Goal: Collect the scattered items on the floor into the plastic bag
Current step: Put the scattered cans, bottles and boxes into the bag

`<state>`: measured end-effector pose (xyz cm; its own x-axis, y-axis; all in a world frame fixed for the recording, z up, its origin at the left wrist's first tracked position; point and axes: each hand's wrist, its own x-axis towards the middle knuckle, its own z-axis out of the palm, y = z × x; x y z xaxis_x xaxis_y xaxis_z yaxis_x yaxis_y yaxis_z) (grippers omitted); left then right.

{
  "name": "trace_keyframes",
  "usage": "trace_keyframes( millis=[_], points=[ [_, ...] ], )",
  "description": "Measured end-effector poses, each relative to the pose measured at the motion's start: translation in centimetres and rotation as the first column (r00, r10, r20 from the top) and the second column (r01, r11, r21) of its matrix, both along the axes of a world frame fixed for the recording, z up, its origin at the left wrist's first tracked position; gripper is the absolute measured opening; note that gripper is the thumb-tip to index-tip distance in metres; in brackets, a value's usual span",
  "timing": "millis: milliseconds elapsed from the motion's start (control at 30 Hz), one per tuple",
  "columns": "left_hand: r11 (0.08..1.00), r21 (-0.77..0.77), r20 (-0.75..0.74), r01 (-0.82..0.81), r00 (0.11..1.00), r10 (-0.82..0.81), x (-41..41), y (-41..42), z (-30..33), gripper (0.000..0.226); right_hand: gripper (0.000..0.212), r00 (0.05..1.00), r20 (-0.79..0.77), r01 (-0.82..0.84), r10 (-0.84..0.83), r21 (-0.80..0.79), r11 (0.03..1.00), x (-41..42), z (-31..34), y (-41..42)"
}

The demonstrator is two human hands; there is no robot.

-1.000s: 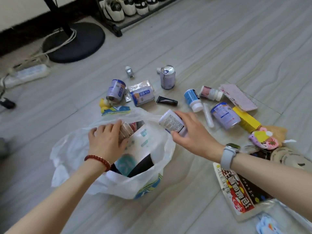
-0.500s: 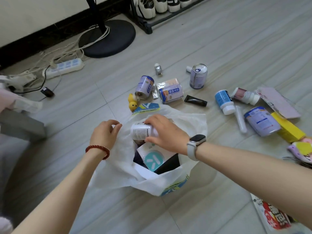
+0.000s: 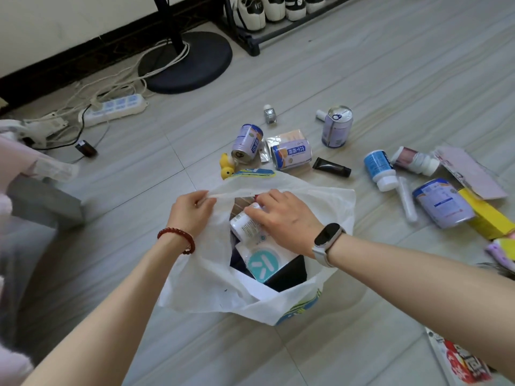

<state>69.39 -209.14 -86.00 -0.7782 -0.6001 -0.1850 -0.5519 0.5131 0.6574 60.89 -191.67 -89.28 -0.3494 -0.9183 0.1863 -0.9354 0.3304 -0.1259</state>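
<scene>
A white plastic bag point(image 3: 206, 277) stands open on the floor in the middle. My left hand point(image 3: 191, 211) pinches its far rim and holds it up. My right hand point(image 3: 284, 218) is inside the bag's mouth, closed on a white bottle point(image 3: 245, 222) that lies on a white packet with a teal circle point(image 3: 263, 263). Beyond the bag lie three purple-and-white cans point(image 3: 247, 142) point(image 3: 291, 154) point(image 3: 336, 126), a black tube point(image 3: 331, 167), a yellow duck toy point(image 3: 226, 166), a blue-labelled bottle point(image 3: 380, 169), a larger can point(image 3: 443, 203) and a yellow box point(image 3: 486, 214).
A fan base point(image 3: 189, 62) with cables and a power strip point(image 3: 115, 108) sit at the back left. A shoe rack point(image 3: 278, 20) stands at the back. A grey box point(image 3: 41, 201) is at the left. A printed packet point(image 3: 459, 363) lies at the lower right.
My right hand has carried the white bottle from beside the bag into its mouth. My left hand has shifted to pinch and lift the bag's far rim.
</scene>
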Motion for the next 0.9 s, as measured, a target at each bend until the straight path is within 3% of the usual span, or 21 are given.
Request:
trace_keyframes(
  millis=[67,167,367,500,700,800,900],
  points=[
    [0.999,0.018,-0.092,-0.028,0.995,0.03,-0.5,-0.1,1.2,0.017,0.032,0.999,-0.019,0.032,-0.032,0.015,0.999,-0.4,-0.2,-0.9],
    [0.999,-0.042,-0.15,-0.02,0.989,0.013,-0.6,-0.6,2.4,0.021,0.027,0.998,-0.041,0.048,-0.045,0.058,0.997,0.0,-0.6,-1.6],
    [0.966,-0.245,0.041,0.08,0.997,-0.073,0.6,-0.4,0.8,0.038,0.032,0.994,0.099,-0.046,0.049,-0.032,0.998,1.0,0.2,1.8],
    [0.859,-0.5,-0.044,0.112,0.987,-0.154,-0.2,2.8,1.5,0.044,0.031,0.991,0.131,-0.018,0.038,-0.15,0.989,1.0,0.7,7.0],
    [0.778,-0.499,-0.111,0.381,0.863,-0.493,-4.3,13.6,1.5,0.041,0.036,0.905,0.281,0.366,-0.32,-0.128,0.922,-0.8,0.6,17.9],
    [0.68,-0.45,-0.103,0.58,0.722,-0.684,-5.5,20.0,-0.2,0.036,0.037,0.819,0.259,0.531,-0.513,0.0,0.848,-1.6,0.4,25.2],
    [0.547,-0.36,-0.009,0.756,0.583,-0.812,-5.8,25.9,-2.8,0.041,0.039,0.668,0.236,0.707,-0.706,0.098,0.701,-2.3,-0.4,31.7]
  ],
)
